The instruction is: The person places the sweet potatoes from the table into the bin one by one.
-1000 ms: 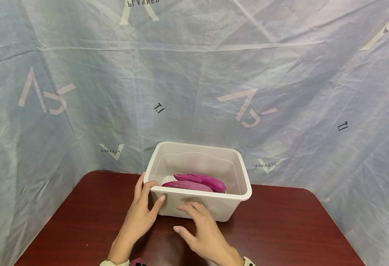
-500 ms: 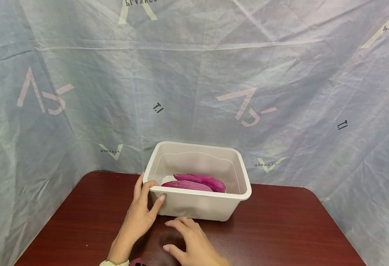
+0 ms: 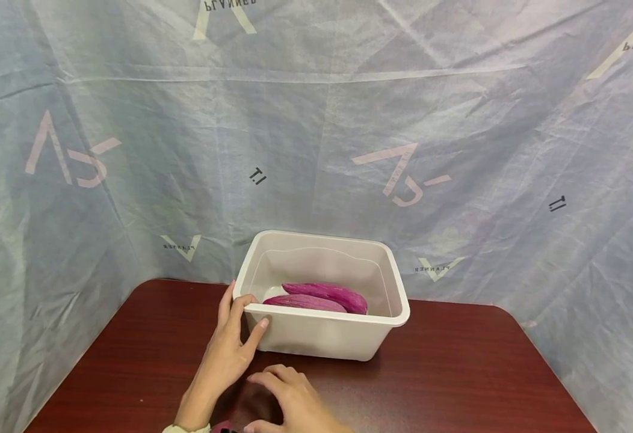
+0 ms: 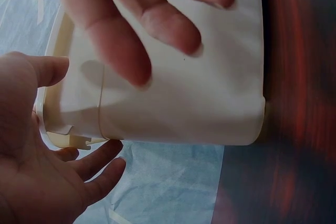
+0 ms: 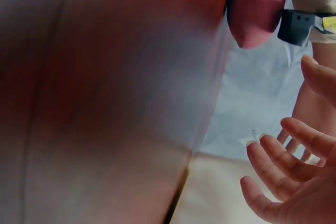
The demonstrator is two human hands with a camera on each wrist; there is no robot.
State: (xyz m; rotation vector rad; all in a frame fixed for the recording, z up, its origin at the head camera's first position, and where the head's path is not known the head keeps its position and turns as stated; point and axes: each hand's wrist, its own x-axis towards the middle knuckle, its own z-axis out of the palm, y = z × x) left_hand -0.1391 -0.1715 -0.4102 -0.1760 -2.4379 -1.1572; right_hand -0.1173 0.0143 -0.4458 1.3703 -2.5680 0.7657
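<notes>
A white plastic bin [image 3: 316,337] stands on the table, with two purple sweet potatoes [image 3: 327,293] lying side by side inside it. My left hand [image 3: 230,352] grips its near left corner, thumb on the front wall and fingers around the rim and side. In the left wrist view, right-hand fingers [image 4: 131,30] pass in front of the bin wall. My right hand [image 3: 295,397] hovers low over the table before the bin, fingers loosely bent and holding nothing. Close to my left wrist lies another purple sweet potato [image 5: 257,6], mostly cut off at the head view's bottom edge.
The dark red wooden table [image 3: 457,373] has rounded far corners. Grey printed cloth [image 3: 316,150] hangs behind it and along both sides. A black camera mount [image 5: 295,27] sits on my left wrist, beside the sweet potato.
My right hand has moved away from the bin's front wall, down and left toward my left wrist. My left hand, the bin and the sweet potatoes in it stay put.
</notes>
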